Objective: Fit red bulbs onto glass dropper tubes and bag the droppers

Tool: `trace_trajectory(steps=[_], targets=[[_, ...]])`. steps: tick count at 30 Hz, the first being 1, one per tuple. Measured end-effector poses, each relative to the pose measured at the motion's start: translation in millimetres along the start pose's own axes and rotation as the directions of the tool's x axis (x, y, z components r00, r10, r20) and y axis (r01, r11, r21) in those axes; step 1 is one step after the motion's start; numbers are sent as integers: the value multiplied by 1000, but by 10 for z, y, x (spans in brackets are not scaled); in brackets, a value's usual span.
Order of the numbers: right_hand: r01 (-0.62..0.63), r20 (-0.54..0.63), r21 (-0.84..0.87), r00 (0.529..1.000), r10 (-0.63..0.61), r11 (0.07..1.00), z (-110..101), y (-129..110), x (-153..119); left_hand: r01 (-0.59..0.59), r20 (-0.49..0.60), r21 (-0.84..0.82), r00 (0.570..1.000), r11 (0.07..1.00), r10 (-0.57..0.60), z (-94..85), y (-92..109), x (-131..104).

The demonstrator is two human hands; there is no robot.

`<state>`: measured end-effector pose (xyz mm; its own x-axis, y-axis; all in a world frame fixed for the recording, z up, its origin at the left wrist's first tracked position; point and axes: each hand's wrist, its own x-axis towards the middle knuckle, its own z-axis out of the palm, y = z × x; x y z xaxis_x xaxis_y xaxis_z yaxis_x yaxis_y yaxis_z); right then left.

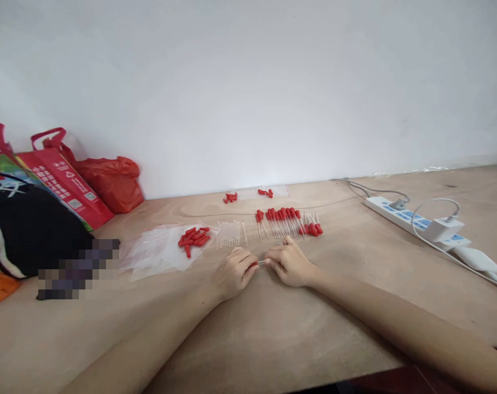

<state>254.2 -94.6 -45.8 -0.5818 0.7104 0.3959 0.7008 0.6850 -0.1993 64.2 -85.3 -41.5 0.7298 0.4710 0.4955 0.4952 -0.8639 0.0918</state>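
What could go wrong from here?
1. The small piece with a red end is pinched between the fingers of the left hand and right hand; uneven pressure could make it slip or bend.

2. The right hand looks very close to the row of red-tipped tubes, so a careless move could knock some out of line.

3. The loose red bulbs lie on thin plastic bags; snagging a bag might scatter them.

The table (pixel 273 339) bears red-topped tubes (pixel 284 216) and clear plastic bags (pixel 156 254).

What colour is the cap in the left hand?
The cap is red; the head view shows it best.
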Motion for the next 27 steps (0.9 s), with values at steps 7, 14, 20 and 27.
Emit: trace_trajectory(steps=[7,14,20,27], targets=[[-63,75,114,996,55,992,-91,-51,24,-50,19,121,999,991,48,-31,-98,5],[-306,-57,100,948,313,947,-182,117,123,280,-108,301,960,912,-259,-205,-333,-96],[-655,-139,115,734,665,747,-37,380,502,447,-110,568,873,691,-474,-411,-569,-231],[-758,-139,-81,652,745,648,130,345,795,536,-94,635,768,557,-633,-511,-685,-290]])
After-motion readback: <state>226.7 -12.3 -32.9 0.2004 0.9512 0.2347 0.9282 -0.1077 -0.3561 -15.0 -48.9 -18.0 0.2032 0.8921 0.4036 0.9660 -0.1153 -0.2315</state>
